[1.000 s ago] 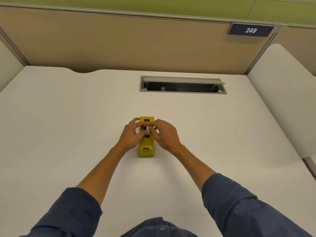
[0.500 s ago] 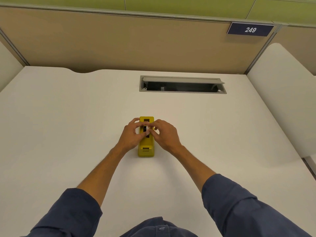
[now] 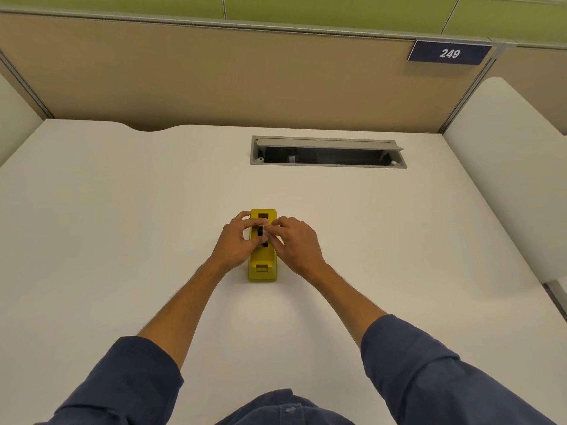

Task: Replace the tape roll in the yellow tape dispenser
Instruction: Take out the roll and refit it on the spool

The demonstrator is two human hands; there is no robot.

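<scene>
A yellow tape dispenser (image 3: 262,268) stands lengthwise on the white desk (image 3: 122,225), its cutter end toward me. My left hand (image 3: 234,243) curls against its left side and my right hand (image 3: 296,243) against its right side. The fingertips of both hands meet over the dispenser's middle slot, pinching a small dark and pale part (image 3: 262,233) that looks like the tape roll on its core. The fingers hide most of that part, so its shape is unclear.
An open grey cable hatch (image 3: 328,151) is set into the desk behind the dispenser. A beige partition (image 3: 214,75) with a "249" sign (image 3: 449,53) closes the back. White side panels stand at the left and right edges.
The hands stay over the dispenser's slot; only the fingertips have shifted slightly. The dispenser has not moved.
</scene>
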